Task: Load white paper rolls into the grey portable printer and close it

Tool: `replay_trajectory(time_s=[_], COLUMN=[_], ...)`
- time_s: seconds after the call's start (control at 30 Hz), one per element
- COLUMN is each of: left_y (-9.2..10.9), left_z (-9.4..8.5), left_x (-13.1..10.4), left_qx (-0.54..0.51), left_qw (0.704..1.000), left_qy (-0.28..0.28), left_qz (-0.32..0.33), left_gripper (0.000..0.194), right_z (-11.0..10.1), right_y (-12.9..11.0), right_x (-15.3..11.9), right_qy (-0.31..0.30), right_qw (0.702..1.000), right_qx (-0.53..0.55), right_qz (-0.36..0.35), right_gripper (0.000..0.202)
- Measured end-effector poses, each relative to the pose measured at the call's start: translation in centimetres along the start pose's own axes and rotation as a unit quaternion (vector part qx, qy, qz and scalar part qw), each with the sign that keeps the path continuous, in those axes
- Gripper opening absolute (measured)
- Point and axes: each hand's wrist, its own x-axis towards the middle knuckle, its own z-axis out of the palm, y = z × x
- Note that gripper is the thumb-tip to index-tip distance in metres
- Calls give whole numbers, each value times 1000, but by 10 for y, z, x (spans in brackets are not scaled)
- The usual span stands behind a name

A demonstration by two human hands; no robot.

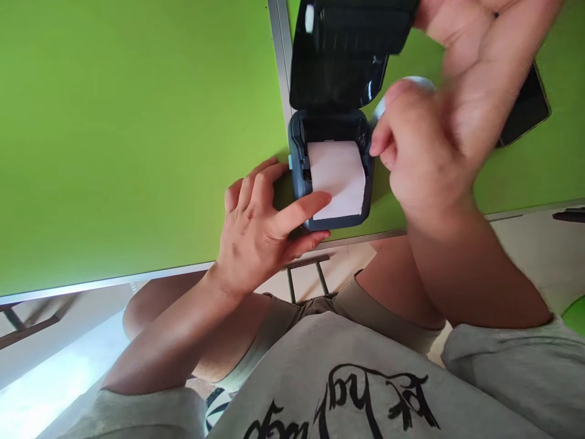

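A small dark label printer (296, 183) sits on the green table with its glossy black lid (338, 73) swung up. White paper (340, 164) lies over its opening, down to the front rim. My left hand (256, 219) grips the printer's front left corner, its index finger pressing on the paper and its thumb along the front. Beside the printer's right wall is my right hand (420, 146), fingers curled in. Behind these fingers shows part of a rounded whitish thing (423, 82); whether I hold it I cannot tell.
Another person's hand (448, 24) reaches in at the top right, by the raised lid. A black phone-like slab (525, 110) lies on the green table (137, 122) at right. A metal strip (278, 55) divides the tabletop, and its front edge runs just before the printer.
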Motion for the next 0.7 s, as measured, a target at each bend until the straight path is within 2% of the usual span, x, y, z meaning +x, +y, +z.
replay_trajectory(time_s=[0.07,0.1,0.17,0.27,0.47,0.57,0.63,0.7], left_y=[0,0,-1,-2,-2,-2,-2,-2], left_z=[0,0,-1,-1,-1,-4,-6,-7], left_x=[0,0,0,0,0,0,1,2], left_qx=[2,1,-5,-16,-12,-6,-5,-2], left_qw=[1000,1000,1000,1000,1000,1000,1000,1000], left_qy=[4,5,-2,-11,7,4,-6,-13], left_qz=[4,6,6,3,11,14,5,-4], left_gripper=[52,51,50,50,49,55,61,66], right_z=[3,4,6,7,1,-5,-8,-10], right_y=[4,7,14,18,10,-1,-7,-10], right_x=[1,1,-2,-8,-18,-21,-22,-21], right_qy=[138,180,199,188,151,62,-4,-27], right_qw=[988,979,975,980,985,996,998,997], right_qx=[-7,-19,-26,-4,-13,-10,-10,-12], right_qz=[-62,-92,-100,-71,-77,-57,-60,-69], right_gripper=[22,18,19,17,17,15,24,35])
